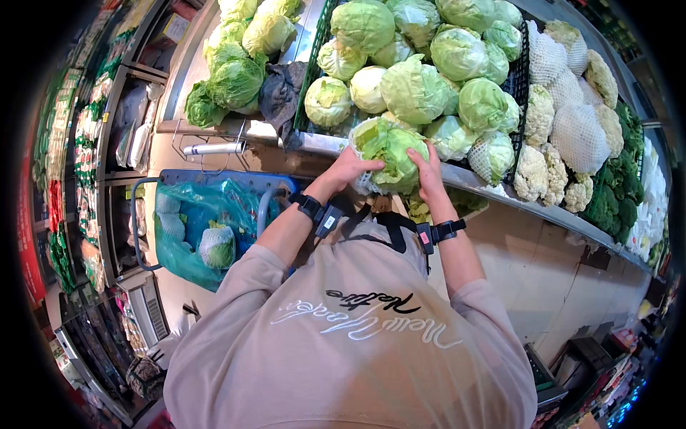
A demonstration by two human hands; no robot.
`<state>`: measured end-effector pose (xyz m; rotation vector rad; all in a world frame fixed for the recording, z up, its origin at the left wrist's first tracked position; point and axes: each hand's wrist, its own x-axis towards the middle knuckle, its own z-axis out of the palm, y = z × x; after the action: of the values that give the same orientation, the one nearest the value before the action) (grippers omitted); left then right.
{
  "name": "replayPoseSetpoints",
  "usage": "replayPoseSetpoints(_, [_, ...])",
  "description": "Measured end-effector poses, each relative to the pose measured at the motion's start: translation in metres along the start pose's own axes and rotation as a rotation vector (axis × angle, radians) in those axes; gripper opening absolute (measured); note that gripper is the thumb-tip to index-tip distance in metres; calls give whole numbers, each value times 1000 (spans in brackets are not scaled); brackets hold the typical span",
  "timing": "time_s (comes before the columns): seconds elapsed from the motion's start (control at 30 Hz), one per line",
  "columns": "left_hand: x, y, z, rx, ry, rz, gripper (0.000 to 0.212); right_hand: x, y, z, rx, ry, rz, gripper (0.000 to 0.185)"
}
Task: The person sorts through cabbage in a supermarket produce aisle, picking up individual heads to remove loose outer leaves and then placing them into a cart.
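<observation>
Between my two hands is a leafy head of cabbage or lettuce point(394, 153), held in front of the display's metal edge. White foam netting point(367, 182) wraps its left side. My left hand point(355, 167) grips it from the left, the thumb lying over the leaves. On the other side my right hand point(429, 167) holds it with thumb and fingers. Just beyond, round green cabbages point(415, 91) are piled in a crate; one netted cabbage point(490, 155) lies at the crate's front right. The undersides of both hands are hidden.
Netted cauliflowers point(581, 131) and broccoli point(616, 187) fill the display's right. Leafy heads point(236, 80) and a dark cloth or bag point(281, 94) lie left. A blue cart point(228, 181) below holds a green plastic bag point(182, 268) and a netted head point(217, 246). Shelves point(115, 128) stand far left.
</observation>
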<state>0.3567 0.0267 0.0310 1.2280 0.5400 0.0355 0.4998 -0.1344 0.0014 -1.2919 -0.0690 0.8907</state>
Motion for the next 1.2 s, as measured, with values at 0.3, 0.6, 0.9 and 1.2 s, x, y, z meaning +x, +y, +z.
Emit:
replayPoseSetpoints(0.3, [1, -13, -14, 76, 144, 90, 51, 7, 9, -12, 9, -22, 22, 77])
replayPoseSetpoints(0.6, [13, -47, -31, 122, 393, 116, 40, 10, 11, -13, -17, -40, 15, 80])
replayPoseSetpoints(0.9, [29, -50, -33, -85, 556, -23, 35, 6, -1, -21, 166, -137, 156, 74])
replayPoseSetpoints(1.2, [20, -23, -30, -191, 503, -31, 33, 2, 46, -71, 558, -137, 291, 59])
